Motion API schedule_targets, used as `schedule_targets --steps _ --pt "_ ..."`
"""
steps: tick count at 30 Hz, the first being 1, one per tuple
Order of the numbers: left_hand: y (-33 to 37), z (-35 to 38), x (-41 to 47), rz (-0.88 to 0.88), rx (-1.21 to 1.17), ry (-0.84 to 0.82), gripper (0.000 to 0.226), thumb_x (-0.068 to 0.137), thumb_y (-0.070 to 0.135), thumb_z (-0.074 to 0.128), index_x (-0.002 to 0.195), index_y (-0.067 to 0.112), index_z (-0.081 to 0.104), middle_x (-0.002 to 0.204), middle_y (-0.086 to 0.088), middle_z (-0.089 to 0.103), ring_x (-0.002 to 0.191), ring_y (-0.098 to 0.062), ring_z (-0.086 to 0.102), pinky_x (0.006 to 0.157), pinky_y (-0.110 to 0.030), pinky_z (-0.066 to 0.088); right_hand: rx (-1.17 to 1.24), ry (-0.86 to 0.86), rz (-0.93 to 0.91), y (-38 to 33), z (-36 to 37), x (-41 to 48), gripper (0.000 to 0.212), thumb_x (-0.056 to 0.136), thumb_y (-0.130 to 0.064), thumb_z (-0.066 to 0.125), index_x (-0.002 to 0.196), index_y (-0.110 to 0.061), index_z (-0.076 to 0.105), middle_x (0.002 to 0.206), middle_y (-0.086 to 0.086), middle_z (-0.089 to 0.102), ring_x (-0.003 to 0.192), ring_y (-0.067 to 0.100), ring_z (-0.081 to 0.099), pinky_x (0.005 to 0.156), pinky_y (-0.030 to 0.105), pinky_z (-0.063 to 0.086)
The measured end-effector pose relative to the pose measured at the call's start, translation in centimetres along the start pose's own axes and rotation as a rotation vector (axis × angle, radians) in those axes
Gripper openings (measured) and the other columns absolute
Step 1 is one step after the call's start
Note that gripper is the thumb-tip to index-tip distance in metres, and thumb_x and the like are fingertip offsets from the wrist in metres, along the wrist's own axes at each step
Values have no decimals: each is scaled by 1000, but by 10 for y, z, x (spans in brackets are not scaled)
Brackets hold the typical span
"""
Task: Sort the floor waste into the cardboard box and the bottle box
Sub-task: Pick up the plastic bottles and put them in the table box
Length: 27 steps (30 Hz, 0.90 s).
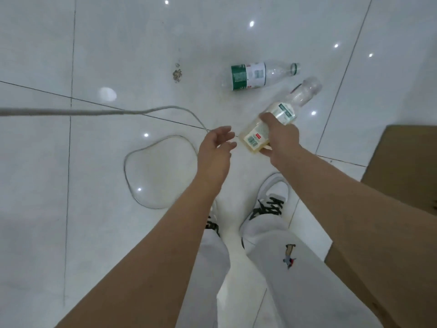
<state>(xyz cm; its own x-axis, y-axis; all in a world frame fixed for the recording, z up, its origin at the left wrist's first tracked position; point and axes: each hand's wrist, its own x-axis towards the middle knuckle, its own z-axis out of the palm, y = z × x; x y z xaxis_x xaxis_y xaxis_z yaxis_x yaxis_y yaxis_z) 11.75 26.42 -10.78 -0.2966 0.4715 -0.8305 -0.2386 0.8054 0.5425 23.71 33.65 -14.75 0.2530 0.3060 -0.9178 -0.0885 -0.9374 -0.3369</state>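
Hands meet over the white tiled floor [118, 55]. The right hand [281, 140] grips the pale bottle [287, 112] around its lower half, fingers and thumb curled round it. The bottle is off the floor and tilted, its clear cap end pointing up and away from the person, with a little yellowish liquid at its base. The left hand [216, 147] hovers just left of the pale bottle's base, fingers spread and loosely bent, holding nothing; whether a fingertip touches the bottle I cannot tell.

Just beyond the pale bottle a green bottle [255, 75] lies on its side on the floor — clear plastic, green-and-white label, cap end pointing right. It is near the pale bottle's cap end but apart from it.

Left of the pale bottle a white cord [71, 112] runs in from the frame's edge and curls into a loop on the tiles, passing under the left hand. Farther left and beyond the pale bottle sits a small heap of brownish crumbs [177, 74], well apart from both bottles.

Right of the pale bottle, at the frame's edge, brown cardboard [402, 162] rests on the floor, partly hidden by the right forearm. Nearer the person than the pale bottle are white shoes [272, 192] with black laces and grey trousers [283, 292].
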Motion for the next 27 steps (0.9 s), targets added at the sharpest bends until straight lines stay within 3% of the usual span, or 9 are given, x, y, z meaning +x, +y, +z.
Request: schedule_targets --steps 4,7,11,14,18,21,27 --pt "91 13 -79 87 66 -29 36 91 -2 48 116 13 69 120 -1 67 115 -17 60 102 -28 44 12 -11 -235 -61 -54 -125 35 79 -22 76 111 -20 61 105 2 70 94 19 69 75 34 58" --pt "187 26 -171 150 105 -110 36 91 -2 47 117 12 68 120 1 66 108 -12 59 101 -23 43 12 -6 -385 -121 -96 -256 34 81 -17 75 113 -17 62 104 2 70 91 15 69 65 22 54" --pt "311 40 -319 286 140 -307 32 91 4 52 111 22 68 117 4 69 110 -12 62 98 -27 45 80 26 -543 -190 -165 -438 34 81 -18 75 113 -16 63 101 1 72 85 11 70 59 18 53" --pt "379 52 -437 416 193 -462 32 91 6 54 118 18 67 118 5 69 108 -8 62 96 -22 46 164 50 -651 -213 -218 -563 34 80 -19 76 112 -18 65 98 -2 74 83 8 71 62 20 54" --pt "420 78 -565 537 200 -647 32 93 9 56 122 18 65 116 6 70 108 -6 62 100 -26 45 252 197 -794 -225 -297 -684 34 83 -16 73 115 -20 61 103 -1 71 90 11 69 65 18 52" --pt "433 114 -645 595 267 -803 34 96 12 53 128 17 60 124 4 66 115 -10 58 105 -30 41 303 339 -893 -225 -361 -750 38 83 -23 74 117 -26 58 106 -5 68 96 13 66 72 26 52" --pt "424 193 -790 764 390 -1051 33 96 14 53 127 21 60 127 4 64 120 -13 55 109 -35 39 426 579 -1014 -184 -486 -837 42 82 -30 75 120 -32 56 106 -11 64 93 4 61 65 19 45"
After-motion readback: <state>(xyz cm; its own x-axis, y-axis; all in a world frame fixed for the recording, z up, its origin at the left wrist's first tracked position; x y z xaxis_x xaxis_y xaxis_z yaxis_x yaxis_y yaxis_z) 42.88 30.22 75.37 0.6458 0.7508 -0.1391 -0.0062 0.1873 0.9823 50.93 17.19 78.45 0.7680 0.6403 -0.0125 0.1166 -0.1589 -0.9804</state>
